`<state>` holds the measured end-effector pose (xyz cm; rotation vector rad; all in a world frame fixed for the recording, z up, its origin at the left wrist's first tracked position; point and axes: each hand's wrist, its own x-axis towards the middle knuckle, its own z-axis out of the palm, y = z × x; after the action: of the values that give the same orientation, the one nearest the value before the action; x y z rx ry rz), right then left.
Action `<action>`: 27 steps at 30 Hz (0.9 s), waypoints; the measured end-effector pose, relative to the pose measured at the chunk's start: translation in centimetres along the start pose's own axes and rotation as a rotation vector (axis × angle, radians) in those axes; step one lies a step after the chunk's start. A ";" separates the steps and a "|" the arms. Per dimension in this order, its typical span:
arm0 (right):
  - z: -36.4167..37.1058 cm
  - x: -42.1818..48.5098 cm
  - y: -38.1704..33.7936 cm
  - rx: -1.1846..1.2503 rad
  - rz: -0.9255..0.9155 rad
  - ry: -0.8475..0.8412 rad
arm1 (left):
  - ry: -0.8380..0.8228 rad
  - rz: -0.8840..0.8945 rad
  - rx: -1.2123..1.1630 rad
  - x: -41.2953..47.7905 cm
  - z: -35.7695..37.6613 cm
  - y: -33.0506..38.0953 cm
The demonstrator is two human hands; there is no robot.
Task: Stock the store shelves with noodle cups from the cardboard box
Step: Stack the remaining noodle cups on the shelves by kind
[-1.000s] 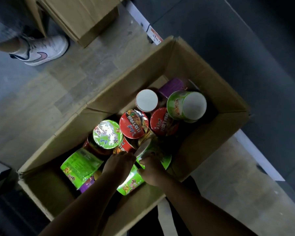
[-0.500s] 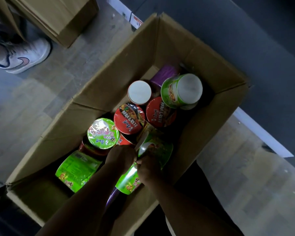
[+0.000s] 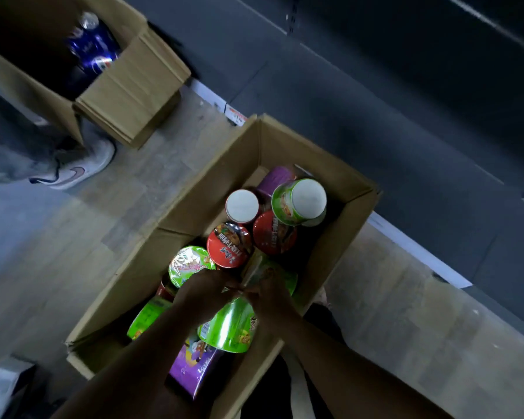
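Head: left hand [image 3: 203, 290], right hand [image 3: 270, 296] blurred over green cup [image 3: 230, 328] (grip unclear)

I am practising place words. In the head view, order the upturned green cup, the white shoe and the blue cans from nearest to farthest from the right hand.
From the right hand, which grips a sideways cup:
1. Upturned green cup, same box, far end.
2. White shoe, on the floor, left.
3. Blue cans, other box, far left.

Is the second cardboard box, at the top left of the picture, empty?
No, blue drink containers lie inside the second cardboard box, visible through its open top.
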<state>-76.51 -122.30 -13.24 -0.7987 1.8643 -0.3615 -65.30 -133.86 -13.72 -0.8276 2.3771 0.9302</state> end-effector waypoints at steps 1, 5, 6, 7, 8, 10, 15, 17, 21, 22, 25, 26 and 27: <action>-1.4 -0.8 -1.0 0.031 -0.026 0.012 | 0.014 0.003 -0.033 -0.3 -1.0 0.3; -6.5 -4.2 -4.5 0.097 -0.151 0.121 | 0.120 0.107 -0.146 -1.5 -5.4 2.7; -7.6 -4.9 -5.2 0.082 -0.156 0.153 | 0.150 0.150 -0.145 -1.8 -6.7 3.5; -8.6 -5.6 -5.8 0.080 -0.165 0.174 | 0.186 0.195 -0.127 -2.1 -8.0 4.3; -9.5 -6.3 -6.4 0.093 -0.169 0.185 | 0.226 0.236 -0.100 -2.4 -9.2 5.0; -11.6 -7.8 -7.7 0.086 -0.159 0.200 | 0.271 0.292 -0.074 -3.1 -11.7 6.5; -16.8 -12.4 -11.1 0.101 -0.135 0.274 | 0.346 0.340 0.007 -5.5 -18.0 11.8; -18.6 -14.0 -12.0 0.120 -0.127 0.299 | 0.361 0.403 0.039 -6.3 -20.1 13.7; -21.6 -17.4 -13.3 0.186 -0.082 0.346 | 0.175 0.383 0.007 -7.8 -23.7 17.2; -22.4 -18.2 -13.5 0.194 -0.073 0.357 | 0.161 0.396 -0.006 -8.2 -24.5 18.2; -25.0 -21.2 -14.2 0.160 -0.064 0.403 | 0.200 0.450 0.054 -9.0 -26.3 21.4; -26.1 -22.2 -14.3 0.143 -0.063 0.427 | 0.214 0.477 0.069 -9.3 -26.8 22.5; -27.1 -23.2 -14.2 0.133 -0.065 0.452 | 0.221 0.500 0.074 -9.4 -27.4 23.6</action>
<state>-89.99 -120.17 22.66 -0.7287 2.2045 -0.7496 -79.57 -136.19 20.72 -0.3177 2.8629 0.9633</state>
